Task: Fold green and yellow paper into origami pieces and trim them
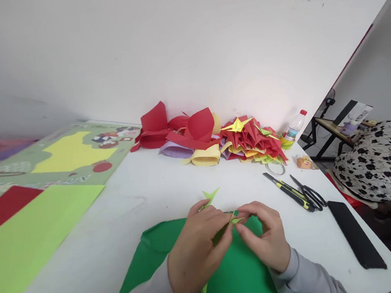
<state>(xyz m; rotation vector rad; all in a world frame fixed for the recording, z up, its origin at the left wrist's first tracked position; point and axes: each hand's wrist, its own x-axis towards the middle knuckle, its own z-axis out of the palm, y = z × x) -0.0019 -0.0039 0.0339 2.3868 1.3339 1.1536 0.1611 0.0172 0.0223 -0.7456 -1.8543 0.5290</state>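
Both hands low at the table (124,206) edge: left hand (196,250) and right hand (266,239) pinching a small folded light-green paper piece (222,226) between fingertips, just above a dark green sheet (151,255). Near the right: scissors (308,192), a utility knife (287,190), a black phone (356,238). Along the wall: a pile of red and yellow paper shapes (216,139).

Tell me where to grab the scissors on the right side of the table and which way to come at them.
Take the scissors by the black loop handles at the near-right end, probably coming from the table's right edge. The blades point up-left toward the tape roll, away from that approach. A yellow-and-black utility knife lies close along their left side, so reaching from the left would likely bump it.
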